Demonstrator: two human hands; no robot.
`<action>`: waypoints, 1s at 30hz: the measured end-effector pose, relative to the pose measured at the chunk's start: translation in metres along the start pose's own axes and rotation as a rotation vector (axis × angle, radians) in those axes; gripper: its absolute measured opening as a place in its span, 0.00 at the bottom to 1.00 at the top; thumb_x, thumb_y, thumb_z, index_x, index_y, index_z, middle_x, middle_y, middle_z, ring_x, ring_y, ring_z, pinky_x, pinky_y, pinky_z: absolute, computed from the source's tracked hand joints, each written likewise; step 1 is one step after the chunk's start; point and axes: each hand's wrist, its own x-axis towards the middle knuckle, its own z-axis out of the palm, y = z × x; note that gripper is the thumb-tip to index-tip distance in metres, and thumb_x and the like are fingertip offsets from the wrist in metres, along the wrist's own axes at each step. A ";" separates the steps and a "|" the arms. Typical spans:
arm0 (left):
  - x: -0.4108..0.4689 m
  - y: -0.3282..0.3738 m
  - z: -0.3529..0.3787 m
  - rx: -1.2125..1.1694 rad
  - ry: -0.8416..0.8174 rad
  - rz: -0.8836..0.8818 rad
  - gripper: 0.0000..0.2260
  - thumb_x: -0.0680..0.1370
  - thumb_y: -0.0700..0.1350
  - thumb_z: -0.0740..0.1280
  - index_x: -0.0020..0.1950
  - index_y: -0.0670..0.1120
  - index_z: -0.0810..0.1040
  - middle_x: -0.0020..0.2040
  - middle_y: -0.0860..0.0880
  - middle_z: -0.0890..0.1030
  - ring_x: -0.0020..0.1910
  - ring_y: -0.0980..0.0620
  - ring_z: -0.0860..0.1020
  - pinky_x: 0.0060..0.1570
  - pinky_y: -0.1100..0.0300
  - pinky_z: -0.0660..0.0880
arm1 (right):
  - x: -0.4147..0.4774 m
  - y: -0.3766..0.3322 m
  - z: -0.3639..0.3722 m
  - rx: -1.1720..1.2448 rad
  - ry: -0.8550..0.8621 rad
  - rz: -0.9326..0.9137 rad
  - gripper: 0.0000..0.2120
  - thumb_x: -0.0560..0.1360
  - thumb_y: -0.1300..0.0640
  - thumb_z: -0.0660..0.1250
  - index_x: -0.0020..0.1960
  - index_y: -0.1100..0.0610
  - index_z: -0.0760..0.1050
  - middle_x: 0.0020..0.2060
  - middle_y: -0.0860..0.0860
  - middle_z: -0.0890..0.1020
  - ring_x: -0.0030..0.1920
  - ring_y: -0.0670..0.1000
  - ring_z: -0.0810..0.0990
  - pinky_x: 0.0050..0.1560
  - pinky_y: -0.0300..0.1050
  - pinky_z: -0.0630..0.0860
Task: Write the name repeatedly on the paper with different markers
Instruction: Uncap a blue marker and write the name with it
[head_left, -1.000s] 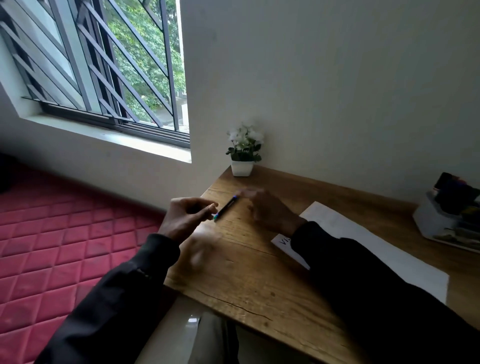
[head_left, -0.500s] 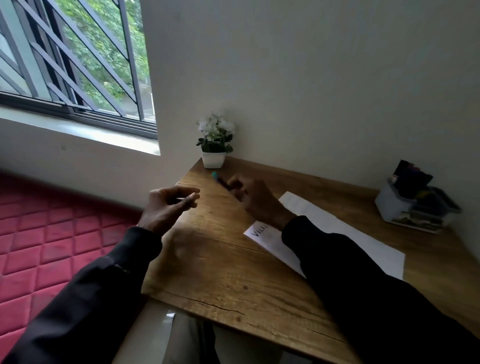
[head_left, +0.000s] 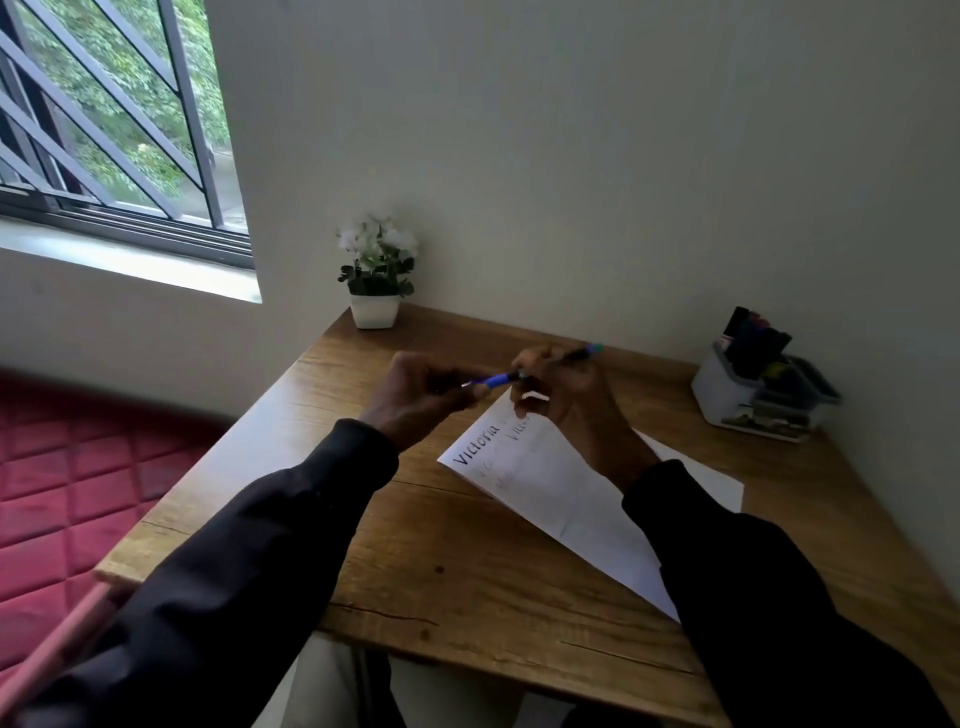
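A thin marker (head_left: 498, 379) with a blue front section and a teal back end is held level above the desk, between both hands. My left hand (head_left: 415, 400) pinches its blue end. My right hand (head_left: 566, 400) grips the dark barrel, and the teal end pokes out past its fingers. Both hands hover over the top corner of the white paper (head_left: 561, 499), which lies slanted on the wooden desk (head_left: 415, 571). The name "Victoria" is written in dark ink near the paper's upper edge, with fainter lines below it. My right forearm covers part of the sheet.
A white holder (head_left: 727, 395) full of dark markers stands at the desk's back right against the wall. A small white pot of white flowers (head_left: 376, 309) sits at the back left corner. A red quilted mat (head_left: 62, 493) lies beyond the desk's left edge.
The hands, apart half a second ago with the marker in the right one alone, have come together on the marker. The view has swung right and down, showing more paper.
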 end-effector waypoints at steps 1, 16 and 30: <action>0.001 0.000 0.002 0.015 -0.006 0.013 0.10 0.75 0.42 0.73 0.56 0.47 0.85 0.47 0.52 0.86 0.45 0.57 0.83 0.46 0.61 0.80 | -0.002 0.000 0.000 -0.022 -0.006 0.025 0.13 0.78 0.54 0.71 0.49 0.65 0.78 0.39 0.60 0.80 0.36 0.57 0.79 0.34 0.48 0.77; 0.013 0.000 -0.003 0.112 -0.137 0.049 0.04 0.76 0.40 0.72 0.49 0.42 0.85 0.40 0.49 0.85 0.38 0.58 0.82 0.39 0.65 0.78 | -0.017 -0.033 -0.045 -0.214 -0.385 0.050 0.19 0.83 0.60 0.53 0.65 0.71 0.74 0.46 0.68 0.83 0.41 0.58 0.83 0.40 0.44 0.79; 0.017 -0.030 0.016 0.171 -0.183 -0.128 0.04 0.74 0.48 0.75 0.47 0.49 0.86 0.43 0.56 0.85 0.38 0.58 0.84 0.33 0.68 0.78 | -0.060 0.032 -0.042 -0.353 -0.074 -0.040 0.03 0.77 0.71 0.67 0.46 0.71 0.78 0.31 0.63 0.79 0.28 0.57 0.76 0.27 0.44 0.73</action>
